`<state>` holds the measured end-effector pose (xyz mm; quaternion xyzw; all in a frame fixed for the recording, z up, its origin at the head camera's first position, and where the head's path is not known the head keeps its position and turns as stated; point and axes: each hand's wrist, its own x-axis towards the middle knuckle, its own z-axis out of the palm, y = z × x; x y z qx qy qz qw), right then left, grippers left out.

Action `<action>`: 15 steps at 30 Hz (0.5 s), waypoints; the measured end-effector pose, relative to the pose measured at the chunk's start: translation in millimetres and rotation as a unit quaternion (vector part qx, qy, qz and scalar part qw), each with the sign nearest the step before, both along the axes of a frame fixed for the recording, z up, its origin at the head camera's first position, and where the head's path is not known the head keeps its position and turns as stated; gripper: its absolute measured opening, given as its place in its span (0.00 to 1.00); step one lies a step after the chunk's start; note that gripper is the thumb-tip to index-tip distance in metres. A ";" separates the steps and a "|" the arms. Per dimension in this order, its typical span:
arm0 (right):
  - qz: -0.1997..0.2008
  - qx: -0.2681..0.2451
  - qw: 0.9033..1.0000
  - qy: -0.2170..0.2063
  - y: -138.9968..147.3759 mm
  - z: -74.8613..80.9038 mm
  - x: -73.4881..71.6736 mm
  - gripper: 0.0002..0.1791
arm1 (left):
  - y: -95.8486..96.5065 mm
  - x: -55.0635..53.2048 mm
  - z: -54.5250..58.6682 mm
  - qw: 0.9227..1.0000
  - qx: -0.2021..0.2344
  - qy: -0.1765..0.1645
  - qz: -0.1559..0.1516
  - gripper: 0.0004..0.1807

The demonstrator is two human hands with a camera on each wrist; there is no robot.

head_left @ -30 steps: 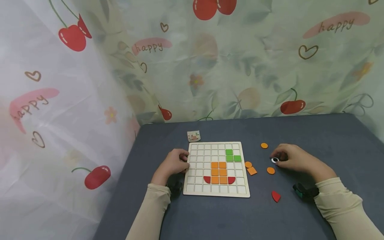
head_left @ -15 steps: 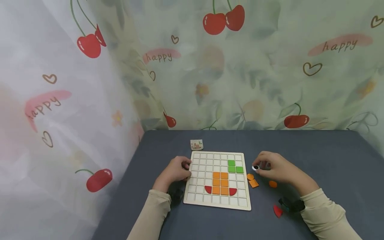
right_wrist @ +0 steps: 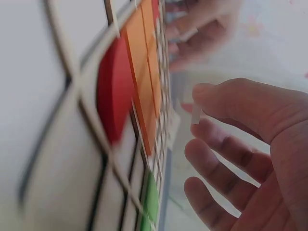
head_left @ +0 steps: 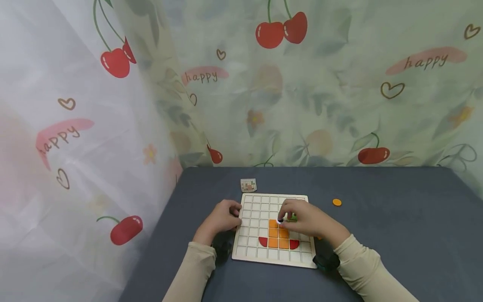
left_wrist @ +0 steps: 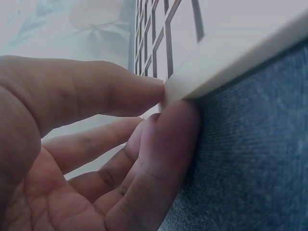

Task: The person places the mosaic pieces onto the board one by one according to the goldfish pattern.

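A wooden grid board lies on the dark table with orange squares, red quarter-round pieces and partly covered green pieces set in it. My right hand is over the board and pinches a small black-and-white disc between thumb and finger, just above the upper orange squares. In the right wrist view the disc shows edge-on, apart from the board. The left hand grips the board's left edge; in the left wrist view thumb and fingertips meet at the pale rim.
Behind the board lies a small pattern card. An orange disc lies on the table to the right. My right forearm covers part of the table's right side. A cherry-printed curtain hangs behind and on the left.
My right hand has carried the black-and-white disc leftward from the table's right side to over the board. The left hand stays at the board's edge. The head view has tilted up slightly.
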<state>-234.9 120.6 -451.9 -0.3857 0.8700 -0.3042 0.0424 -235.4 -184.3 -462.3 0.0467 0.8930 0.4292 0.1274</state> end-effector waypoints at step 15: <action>0.030 0.021 0.999 -0.004 -49.2 -7.2 7.5 0.03 | -2.6 -3.2 -2.1 1.000 0.001 -0.003 -0.007 0.28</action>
